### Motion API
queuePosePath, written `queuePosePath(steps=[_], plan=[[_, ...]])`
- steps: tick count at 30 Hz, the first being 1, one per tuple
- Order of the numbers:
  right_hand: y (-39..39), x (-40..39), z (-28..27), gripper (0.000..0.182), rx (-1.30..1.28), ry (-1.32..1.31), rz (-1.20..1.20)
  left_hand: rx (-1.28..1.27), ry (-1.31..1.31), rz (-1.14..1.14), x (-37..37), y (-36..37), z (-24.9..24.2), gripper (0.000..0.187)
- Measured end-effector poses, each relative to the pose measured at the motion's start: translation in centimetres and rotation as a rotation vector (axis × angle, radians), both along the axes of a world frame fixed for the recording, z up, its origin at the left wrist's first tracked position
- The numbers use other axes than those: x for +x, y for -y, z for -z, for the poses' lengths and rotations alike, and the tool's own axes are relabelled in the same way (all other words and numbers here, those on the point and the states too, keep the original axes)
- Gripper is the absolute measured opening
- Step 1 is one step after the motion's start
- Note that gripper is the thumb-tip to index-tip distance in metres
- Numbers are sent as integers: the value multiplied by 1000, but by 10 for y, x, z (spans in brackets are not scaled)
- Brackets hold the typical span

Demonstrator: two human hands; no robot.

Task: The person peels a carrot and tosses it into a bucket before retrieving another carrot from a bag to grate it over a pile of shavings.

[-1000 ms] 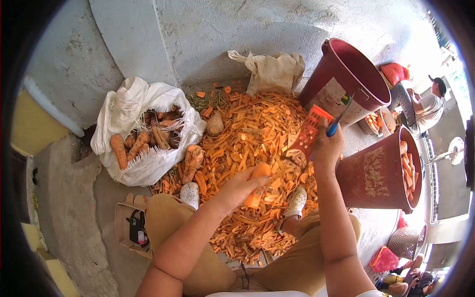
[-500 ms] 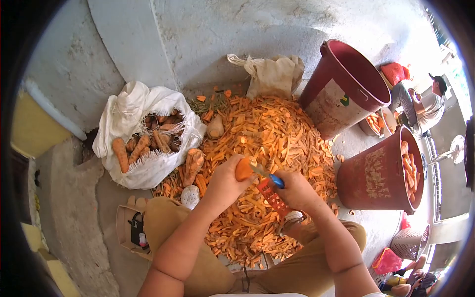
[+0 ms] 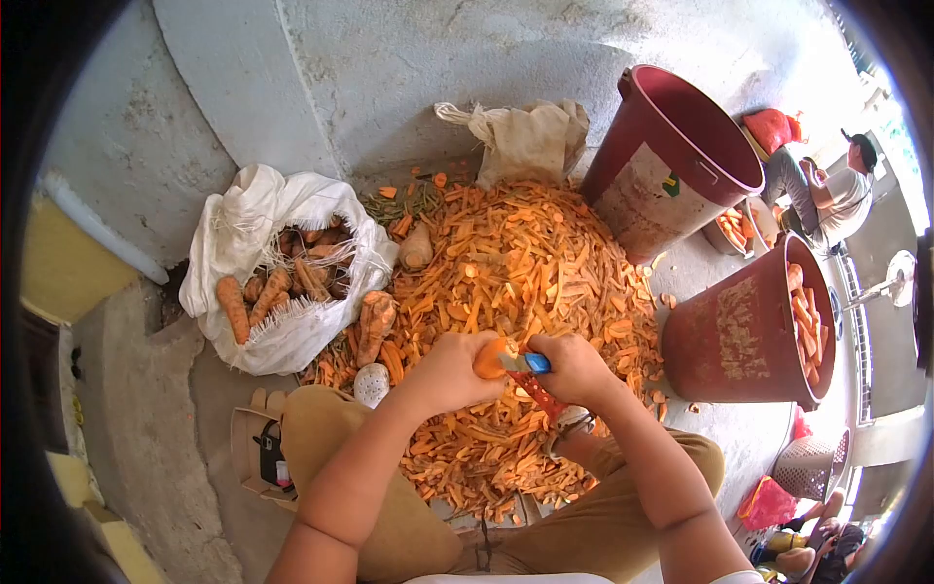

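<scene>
As the left grip pinches it over the peelings and the right grip clasps a knife, the carrot looks stiff, perhaps slippery; best held by its sides!

We have the left hand closed round a carrot; in our right hand, a knife, blue-handled, blade at the carrot's end. A red perforated tool shows under that hand. Below both, a broad heap of peelings spreads round our feet. To its left, we note an open white sack of unpeeled carrots; right, a dark red bucket and a second bucket with peeled carrots. Farther off, a seated person in a dark cap.
</scene>
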State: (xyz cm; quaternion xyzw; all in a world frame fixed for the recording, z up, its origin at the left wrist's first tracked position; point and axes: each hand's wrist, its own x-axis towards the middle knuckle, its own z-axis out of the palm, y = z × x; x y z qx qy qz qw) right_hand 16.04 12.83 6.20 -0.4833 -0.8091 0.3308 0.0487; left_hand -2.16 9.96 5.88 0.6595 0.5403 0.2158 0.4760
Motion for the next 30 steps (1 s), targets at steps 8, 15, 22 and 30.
queuePosePath(steps=[8,15,22,30], plan=[[8,-8,44,16,-232,-48,68,308,-340,23,-10,1,4,32],[7,-12,38,15,-249,-167,49,-114,127,-6,-13,4,7,23],[1,-9,49,20,-409,-39,252,411,-322,320,9,17,7,25],[7,-16,89,29,-749,-488,223,700,-8,-24,21,8,10,32]])
